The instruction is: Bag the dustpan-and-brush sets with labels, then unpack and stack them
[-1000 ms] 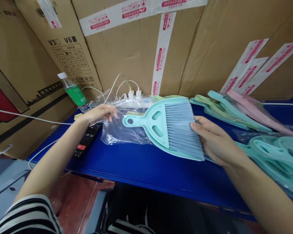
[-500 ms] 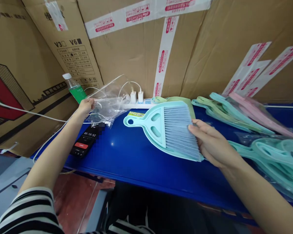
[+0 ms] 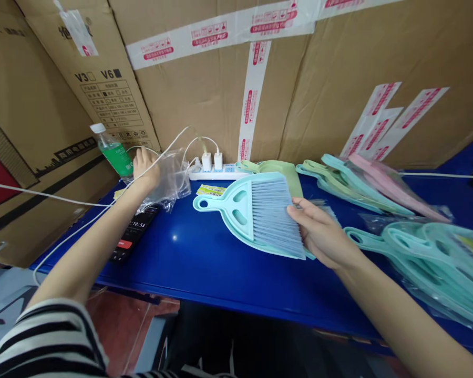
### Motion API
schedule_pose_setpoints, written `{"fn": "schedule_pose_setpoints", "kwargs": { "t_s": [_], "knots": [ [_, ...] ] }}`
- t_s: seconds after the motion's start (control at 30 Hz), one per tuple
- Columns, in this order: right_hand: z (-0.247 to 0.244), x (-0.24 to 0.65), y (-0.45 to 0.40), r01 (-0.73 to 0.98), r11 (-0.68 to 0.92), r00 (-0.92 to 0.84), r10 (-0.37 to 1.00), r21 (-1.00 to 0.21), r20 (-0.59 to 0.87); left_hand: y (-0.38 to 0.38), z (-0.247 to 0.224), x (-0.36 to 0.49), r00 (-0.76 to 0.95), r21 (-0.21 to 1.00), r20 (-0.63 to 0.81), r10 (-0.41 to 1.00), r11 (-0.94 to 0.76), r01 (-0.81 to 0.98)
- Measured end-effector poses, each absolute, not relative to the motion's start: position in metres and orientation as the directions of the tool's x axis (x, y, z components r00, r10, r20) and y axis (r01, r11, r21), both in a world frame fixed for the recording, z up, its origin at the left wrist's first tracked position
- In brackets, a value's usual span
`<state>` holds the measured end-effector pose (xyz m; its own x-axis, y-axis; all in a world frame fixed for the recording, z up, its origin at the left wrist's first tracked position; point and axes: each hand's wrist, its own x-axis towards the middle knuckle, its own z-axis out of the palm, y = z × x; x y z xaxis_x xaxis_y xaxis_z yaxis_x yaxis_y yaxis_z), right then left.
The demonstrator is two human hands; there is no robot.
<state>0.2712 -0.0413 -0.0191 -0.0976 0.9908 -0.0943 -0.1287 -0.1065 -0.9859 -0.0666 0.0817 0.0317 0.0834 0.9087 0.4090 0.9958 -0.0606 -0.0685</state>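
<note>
A light-blue dustpan [image 3: 230, 220] with a grey-blue bristled brush [image 3: 274, 212] nested on it is held over the blue table. My right hand [image 3: 319, 231] grips the set at the bristle end, thumb on top. The small looped handle points left. At the back left, my left hand [image 3: 145, 168] is beside a crumpled clear plastic bag [image 3: 167, 181], close to a green-labelled bottle [image 3: 117, 156]. Its fingers are bent, and what they hold, if anything, is hard to make out.
A phone [image 3: 134, 231] lies below my left forearm. Behind are a white power strip [image 3: 228, 172] with chargers and cables, and a green dustpan [image 3: 286, 170]. Wrapped sets [image 3: 355, 184] and stacked light-blue dustpans [image 3: 421, 252] lie right. Cardboard boxes [image 3: 205, 94] stand behind the blue table [image 3: 205, 268].
My left hand has moved up beside the bottle, and the plastic bag is bunched closer to it. My right hand still holds the dustpan and brush. The view has shifted slightly right.
</note>
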Motion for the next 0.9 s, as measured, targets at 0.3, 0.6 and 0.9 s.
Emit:
{"fn": "schedule_pose_setpoints", "kwargs": {
  "t_s": [0.3, 0.6, 0.9],
  "knots": [
    [-0.025, 0.279, -0.036, -0.034, -0.049, -0.165, 0.985, -0.998, -0.043, -0.009, 0.030, -0.005, 0.758, 0.095, 0.125, 0.640, -0.768, 0.633],
    [-0.011, 0.264, -0.080, 0.696, 0.650, -0.260, 0.624, -0.305, 0.737, -0.049, 0.009, 0.011, 0.673, -0.133, 0.356, 0.648, -0.678, 0.723],
    [-0.020, 0.239, -0.088, 0.757, 0.638, -0.425, 0.646, -0.143, 0.635, -0.059, 0.013, 0.018, 0.668, -0.182, 0.346, 0.659, -0.651, 0.737]
  ]
}}
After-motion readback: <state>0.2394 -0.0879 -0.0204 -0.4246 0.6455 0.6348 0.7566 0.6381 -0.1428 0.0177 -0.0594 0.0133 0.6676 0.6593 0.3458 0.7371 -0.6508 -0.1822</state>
